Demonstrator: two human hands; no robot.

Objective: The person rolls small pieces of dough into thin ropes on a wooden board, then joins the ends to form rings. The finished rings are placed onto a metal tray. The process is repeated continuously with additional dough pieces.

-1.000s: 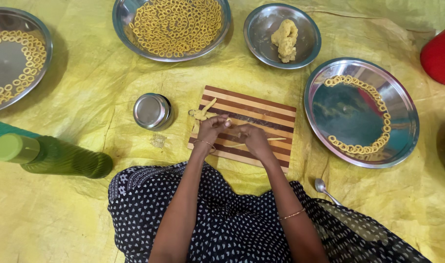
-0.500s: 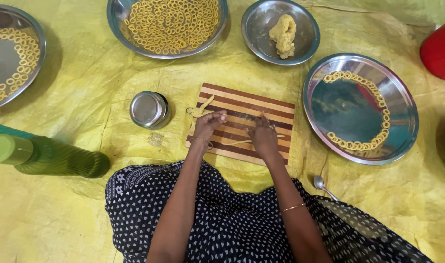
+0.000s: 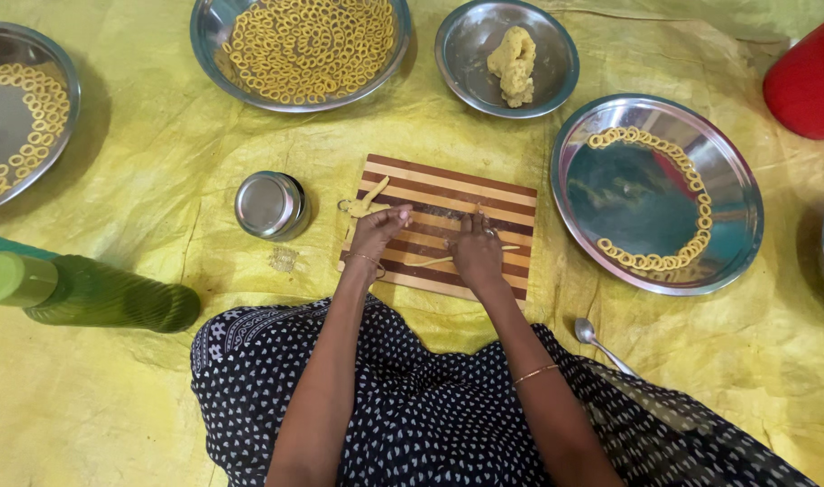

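Looking down from my head camera, both my hands are palm-down on the striped wooden board in front of my knees, lying on the yellow sheet that covers the floor. My left hand sits flat near the board's left edge, fingers loosely together, and my right hand is pressed down just beside it, the two a little apart. A thin rope of dough runs under my right palm, one end poking out toward my left hand and a bit showing on the other side; neither hand is gripping it, they're just pressing flat. A few dough scraps lie at the board's top left corner. Left of the board stands a small steel cup, and further left a green bottle lies on its side. Above are a big steel bowl heaped with dough rings and a smaller bowl holding a dough lump. To the right is a steel plate with rings along its rim, another plate far left, a spoon by my right knee.
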